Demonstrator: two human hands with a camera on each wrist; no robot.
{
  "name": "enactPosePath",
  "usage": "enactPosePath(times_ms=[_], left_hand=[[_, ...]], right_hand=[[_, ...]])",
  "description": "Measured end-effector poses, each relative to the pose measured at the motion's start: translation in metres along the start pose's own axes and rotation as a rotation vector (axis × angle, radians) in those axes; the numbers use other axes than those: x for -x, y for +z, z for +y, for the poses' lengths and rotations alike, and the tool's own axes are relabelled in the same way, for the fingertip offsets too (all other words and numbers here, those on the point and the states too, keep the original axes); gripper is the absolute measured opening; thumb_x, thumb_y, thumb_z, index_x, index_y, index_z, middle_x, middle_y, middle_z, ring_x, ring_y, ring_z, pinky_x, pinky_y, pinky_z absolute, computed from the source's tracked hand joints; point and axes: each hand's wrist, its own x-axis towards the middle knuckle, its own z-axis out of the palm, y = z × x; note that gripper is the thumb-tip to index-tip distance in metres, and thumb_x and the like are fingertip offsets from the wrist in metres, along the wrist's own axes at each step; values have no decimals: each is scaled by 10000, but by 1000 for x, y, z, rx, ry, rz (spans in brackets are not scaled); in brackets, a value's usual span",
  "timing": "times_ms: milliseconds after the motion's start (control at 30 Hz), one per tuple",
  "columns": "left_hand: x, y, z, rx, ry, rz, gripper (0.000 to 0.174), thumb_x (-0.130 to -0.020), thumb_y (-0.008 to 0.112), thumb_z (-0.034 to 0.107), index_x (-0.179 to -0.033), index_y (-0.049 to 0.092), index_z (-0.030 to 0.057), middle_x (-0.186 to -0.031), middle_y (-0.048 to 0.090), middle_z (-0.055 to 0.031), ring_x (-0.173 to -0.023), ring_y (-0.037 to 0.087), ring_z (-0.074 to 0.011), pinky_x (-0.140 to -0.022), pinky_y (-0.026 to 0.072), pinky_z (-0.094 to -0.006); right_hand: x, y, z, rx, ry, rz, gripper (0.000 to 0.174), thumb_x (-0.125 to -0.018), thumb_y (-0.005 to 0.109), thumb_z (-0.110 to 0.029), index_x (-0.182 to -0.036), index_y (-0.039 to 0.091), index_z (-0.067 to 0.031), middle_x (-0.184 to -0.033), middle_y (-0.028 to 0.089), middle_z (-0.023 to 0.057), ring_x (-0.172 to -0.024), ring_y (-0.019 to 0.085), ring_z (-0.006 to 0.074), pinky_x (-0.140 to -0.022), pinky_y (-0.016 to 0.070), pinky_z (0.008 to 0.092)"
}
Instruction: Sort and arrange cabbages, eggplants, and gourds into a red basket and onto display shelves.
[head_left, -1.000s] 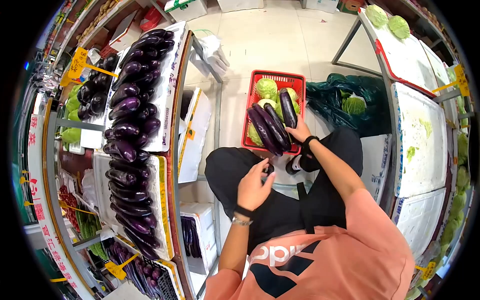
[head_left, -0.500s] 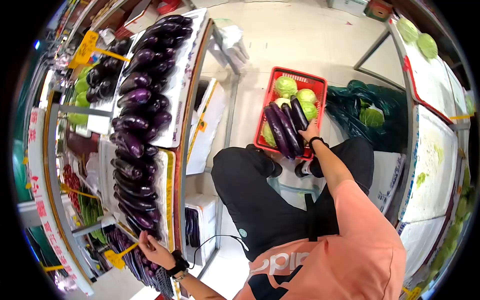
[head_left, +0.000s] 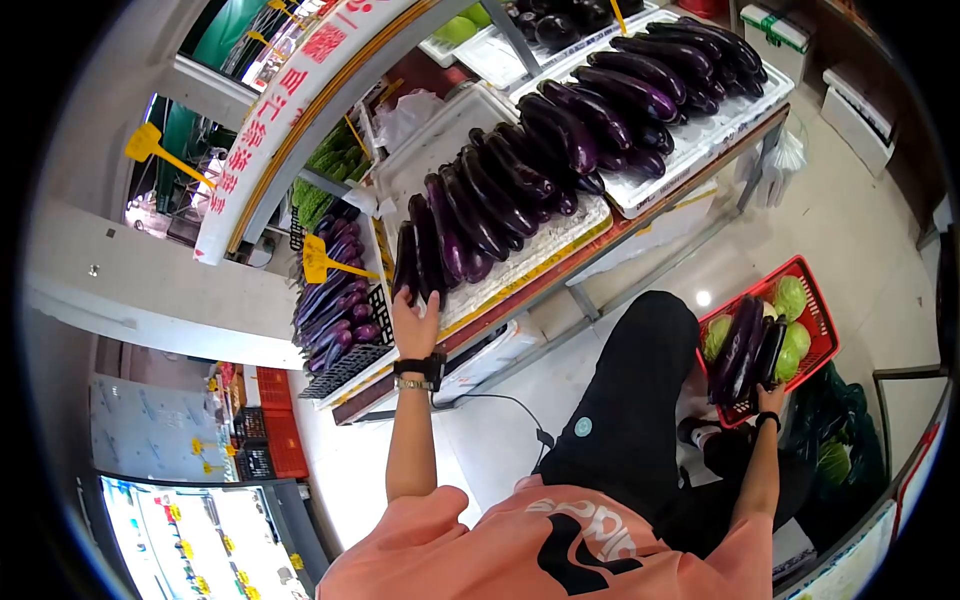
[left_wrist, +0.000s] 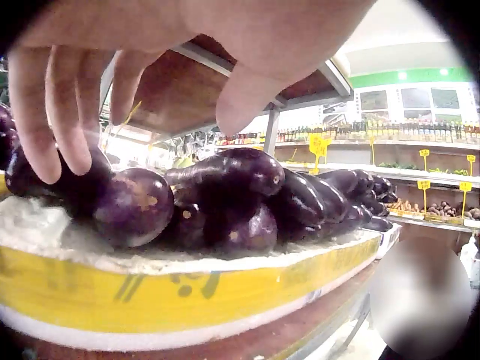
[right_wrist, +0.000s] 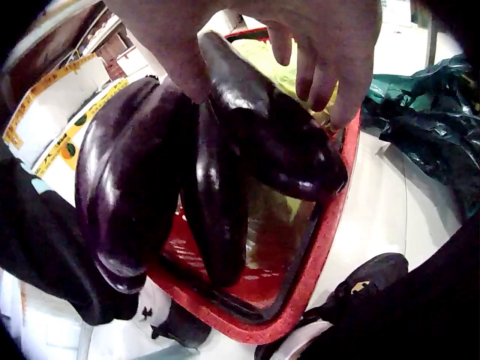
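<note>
My left hand (head_left: 414, 325) is at the near end of a row of dark purple eggplants (head_left: 474, 215) in a white foam tray (head_left: 510, 285). In the left wrist view its fairly straight fingers lie over the leftmost eggplant (left_wrist: 56, 176), with the thumb held apart. Low on the right, my right hand (head_left: 770, 398) grips an eggplant (right_wrist: 270, 131) in a red basket (head_left: 822, 320), thumb on one side and fingers on the other. Several more eggplants (right_wrist: 131, 187) lie beside it, on green cabbages (head_left: 790, 296).
Slimmer purple eggplants (head_left: 342, 295) fill a black crate beyond my left hand, under a yellow price tag (head_left: 322, 260). A second foam tray (head_left: 690, 150) of eggplants continues the shelf. A dark green plastic bag (head_left: 858, 425) lies beside the basket. My bent knee (head_left: 655, 325) lies between shelf and basket.
My left hand has gone from near the basket to the shelf eggplants. The head view has swung left, so the basket appears farther right. The right hand stays at the basket's eggplants.
</note>
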Motion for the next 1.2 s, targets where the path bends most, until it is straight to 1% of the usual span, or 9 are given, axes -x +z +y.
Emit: enactPosePath(times_ms=[133, 167, 300, 567, 700, 867, 1000, 1067, 1200], left_hand=[[-34, 16, 28, 142, -11, -58, 676, -876, 714, 489, -1308, 559, -8, -1193, 641, -186, -953, 666, -270, -858, 528, -384], [-43, 18, 44, 175, -35, -96, 690, -858, 726, 506, -1292, 573, -9, -1180, 647, -187, -947, 672, -256, -851, 529, -368], [-77, 46, 68, -117, 21, -254, 931, -816, 654, 668, -1444, 412, 25, -1306, 571, -281, -1186, 589, -427, -986, 487, -482], [-73, 49, 69, -123, 19, -266, 808, -845, 697, 514, -1461, 406, 79, -1295, 569, -281, -1152, 593, -447, -962, 496, -501], [-56, 39, 119, -141, 291, 7, 684, -828, 735, 384, -1377, 505, 46, -1260, 564, -247, -1161, 557, -423, -959, 490, -486], [-43, 36, 240, 264, 667, 34, 551, -828, 741, 342, -1232, 602, -6, -1178, 622, -213, -1115, 568, -394, -987, 454, -451], [-59, 67, 313, -146, 505, -295, 786, -787, 718, 550, -1317, 542, -2, -1157, 643, -196, -1097, 590, -347, -937, 429, -461], [-72, 102, 323, -322, 517, -191, 874, -765, 698, 613, -1353, 513, -6, -1133, 656, -215, -1097, 600, -361, -950, 421, -471], [-82, 113, 330, -527, 510, -388, 1045, -764, 711, 607, -1519, 324, -4, -1238, 650, -197, -1173, 603, -361, -1055, 338, -518]], right_hand=[[-7, -13, 7, -75, -26, 89, 679, -823, 769, -181, -1378, 441, 31, -1200, 630, 213, -1052, 639, 329, -941, 483, 394], [-34, 4, 56, -2, -188, 196, 682, -833, 761, -179, -1393, 432, 28, -1171, 638, 193, -1033, 642, 305, -911, 494, 377], [-20, -29, 19, -193, -133, 120, 650, -834, 758, -171, -1368, 445, 32, -1136, 633, 176, -993, 630, 261, -902, 497, 358], [18, -75, -26, -146, -46, 132, 636, -865, 740, -244, -1397, 457, -40, -1229, 607, 212, -1026, 645, 305, -916, 500, 391], [20, -76, -21, -81, -34, 127, 637, -863, 737, -277, -1376, 455, -25, -1175, 634, 232, -1042, 647, 327, -914, 504, 408], [-5, -57, 8, -151, -97, 113, 603, -880, 716, -227, -1390, 439, -62, -1028, 643, 137, -772, 633, 215, -631, 518, 343], [8, -52, 5, -206, -247, 160, 597, -878, 694, -194, -1391, 428, -46, -1066, 659, 155, -890, 640, 230, -778, 516, 348], [20, -53, 3, -331, -265, 143, 618, -874, 704, -199, -1401, 423, -43, -1089, 663, 157, -928, 640, 239, -826, 508, 357], [11, -42, 44, -249, -64, 81, 673, -876, 717, -215, -1443, 386, -65, -1008, 648, 122, -775, 646, 212, -612, 530, 336]])
